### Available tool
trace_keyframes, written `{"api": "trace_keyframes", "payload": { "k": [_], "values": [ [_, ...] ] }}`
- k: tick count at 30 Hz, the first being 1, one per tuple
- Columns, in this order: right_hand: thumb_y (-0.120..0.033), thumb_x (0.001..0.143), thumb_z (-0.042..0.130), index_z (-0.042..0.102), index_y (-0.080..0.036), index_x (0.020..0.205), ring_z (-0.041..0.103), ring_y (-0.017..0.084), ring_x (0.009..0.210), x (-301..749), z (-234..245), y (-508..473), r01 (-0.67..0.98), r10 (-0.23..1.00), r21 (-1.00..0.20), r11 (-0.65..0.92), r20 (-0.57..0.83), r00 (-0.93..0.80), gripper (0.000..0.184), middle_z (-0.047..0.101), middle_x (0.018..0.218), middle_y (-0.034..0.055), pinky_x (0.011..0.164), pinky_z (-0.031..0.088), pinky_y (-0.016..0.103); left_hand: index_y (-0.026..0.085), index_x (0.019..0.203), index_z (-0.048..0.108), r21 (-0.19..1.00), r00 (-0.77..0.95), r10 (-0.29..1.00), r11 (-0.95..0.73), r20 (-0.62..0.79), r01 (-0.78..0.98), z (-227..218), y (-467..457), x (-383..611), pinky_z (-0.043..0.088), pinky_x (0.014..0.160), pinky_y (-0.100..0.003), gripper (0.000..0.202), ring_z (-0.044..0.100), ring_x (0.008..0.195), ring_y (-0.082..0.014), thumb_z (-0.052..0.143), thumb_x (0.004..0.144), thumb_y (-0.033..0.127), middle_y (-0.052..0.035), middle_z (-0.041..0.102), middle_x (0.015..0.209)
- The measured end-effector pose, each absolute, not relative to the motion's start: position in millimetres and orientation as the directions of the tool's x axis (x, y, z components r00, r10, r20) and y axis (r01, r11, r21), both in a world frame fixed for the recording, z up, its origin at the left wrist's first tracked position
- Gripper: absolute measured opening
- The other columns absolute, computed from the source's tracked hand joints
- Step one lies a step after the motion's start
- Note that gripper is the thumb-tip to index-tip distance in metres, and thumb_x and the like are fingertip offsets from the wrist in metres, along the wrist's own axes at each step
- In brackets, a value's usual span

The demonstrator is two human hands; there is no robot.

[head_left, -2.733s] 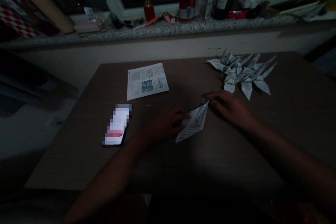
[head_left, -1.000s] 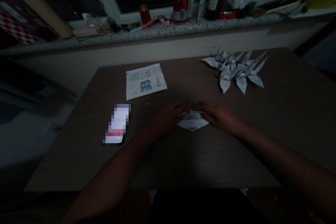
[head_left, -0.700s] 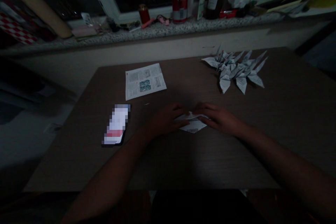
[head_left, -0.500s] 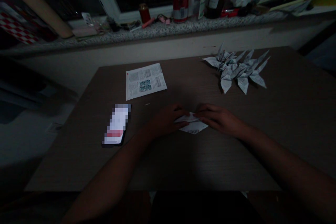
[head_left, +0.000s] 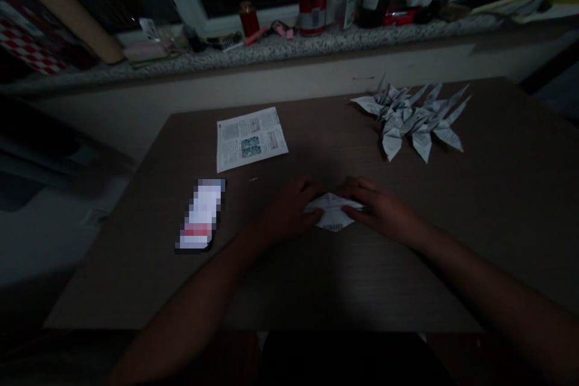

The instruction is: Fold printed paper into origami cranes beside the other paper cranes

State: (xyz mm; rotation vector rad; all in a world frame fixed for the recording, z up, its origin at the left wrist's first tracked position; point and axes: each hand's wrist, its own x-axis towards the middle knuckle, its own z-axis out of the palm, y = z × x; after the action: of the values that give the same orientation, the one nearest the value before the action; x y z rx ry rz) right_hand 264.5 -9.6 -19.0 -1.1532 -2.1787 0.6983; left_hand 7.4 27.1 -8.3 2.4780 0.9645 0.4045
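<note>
A folded sheet of printed paper (head_left: pixel 333 215) lies flat on the table, its point toward me. My left hand (head_left: pixel 289 208) presses its left corner with the fingertips. My right hand (head_left: pixel 375 208) holds the right side, with fingers on top of the fold. Both hands rest on the tabletop, and the upper part of the paper shows between them. Farther right, a heap of folded paper cranes (head_left: pixel 409 123) lies out of reach of my fingers. Their printed paper looks like that of the sheet in my hands.
A printed leaflet (head_left: pixel 251 139) and a phone (head_left: pixel 200 215) with a blurred screen lie left of my hands on the brown wooden table (head_left: pixel 113 277). Beyond the table, a granite sill (head_left: pixel 271 48) holds a red can (head_left: pixel 312 6), bottles and small items.
The paper, held up at a slant earlier, now lies flat under both hands. Its top flap has been pressed down, and my hands have come closer together.
</note>
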Motion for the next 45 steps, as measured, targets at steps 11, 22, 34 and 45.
{"api": "trace_keyframes", "payload": {
  "k": [11,22,34,45],
  "values": [
    [-0.025,0.098,0.064,0.068,-0.028,0.125,0.066,0.027,0.108,260,-14,-15,0.538,0.814,-0.623,0.568,0.328,-0.480,0.027,0.069,0.112,0.0087,0.090,0.056,0.043,0.021,0.108,0.068,0.690,0.596,0.801,-0.462,0.055,0.557,-6,24,16,0.052,0.089,-0.037,0.028,0.066,0.097,-0.0208,0.058,0.102,0.046,-0.0043,0.070,0.105],
    [-0.035,0.093,0.071,0.071,-0.027,0.120,0.065,0.030,0.121,273,-1,-9,0.487,0.907,-0.765,0.422,0.347,-0.240,0.029,0.070,0.127,0.0096,0.104,0.053,0.049,0.019,0.100,0.067,0.858,0.472,0.882,-0.256,0.018,0.446,4,27,14,0.053,0.079,-0.031,0.023,0.066,0.086,-0.0172,0.061,0.099,0.041,-0.0021,0.072,0.096],
    [-0.038,0.088,0.072,0.079,-0.025,0.103,0.075,0.025,0.097,268,4,-10,0.274,0.997,-0.959,0.070,0.063,-0.035,0.021,0.079,0.114,0.0057,0.087,0.060,0.040,0.019,0.103,0.065,0.892,0.459,0.887,-0.165,-0.053,0.422,7,24,16,0.052,0.078,-0.029,0.026,0.066,0.088,-0.0173,0.063,0.098,0.044,-0.0021,0.070,0.097],
    [-0.047,0.083,0.080,0.081,-0.025,0.096,0.074,0.023,0.091,262,-7,-7,-0.074,0.996,-0.995,-0.070,-0.074,0.056,0.025,0.080,0.099,0.0044,0.083,0.061,0.038,0.020,0.103,0.064,0.913,0.482,0.874,-0.148,-0.060,0.381,2,23,17,0.051,0.077,-0.028,0.027,0.066,0.088,-0.0170,0.064,0.097,0.046,-0.0015,0.068,0.096]
  ]
}}
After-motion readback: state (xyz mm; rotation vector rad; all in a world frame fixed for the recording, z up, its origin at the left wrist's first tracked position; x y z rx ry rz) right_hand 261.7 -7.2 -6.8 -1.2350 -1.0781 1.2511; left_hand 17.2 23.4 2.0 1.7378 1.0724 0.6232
